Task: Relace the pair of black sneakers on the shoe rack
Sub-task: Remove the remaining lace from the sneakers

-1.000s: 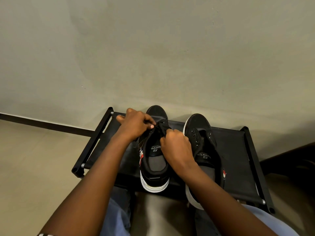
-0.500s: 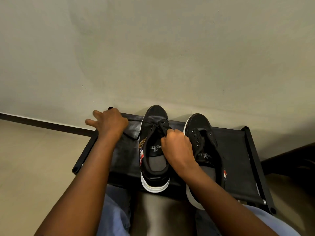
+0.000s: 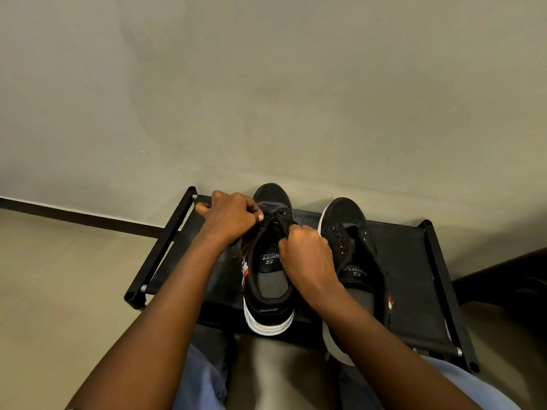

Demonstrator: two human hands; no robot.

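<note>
Two black sneakers with white soles stand side by side on a black shoe rack (image 3: 408,279), toes toward the wall. On the left sneaker (image 3: 270,279) my left hand (image 3: 229,216) pinches the black lace (image 3: 270,218) at the upper left eyelets. My right hand (image 3: 306,255) grips the tongue and right flap of the same shoe. The right sneaker (image 3: 352,241) stands untouched, with bare eyelets and no lace visible in it.
The rack stands against a plain grey wall (image 3: 266,99) with a dark skirting strip (image 3: 88,218) at the left. Beige floor (image 3: 59,276) lies left of the rack. My knees in blue jeans (image 3: 201,380) are at the bottom, close to the rack's front edge.
My left hand, which had pulled out leftward over the rack's corner with the lace, has come back to the left sneaker's eyelets. My right hand has stayed on the tongue.
</note>
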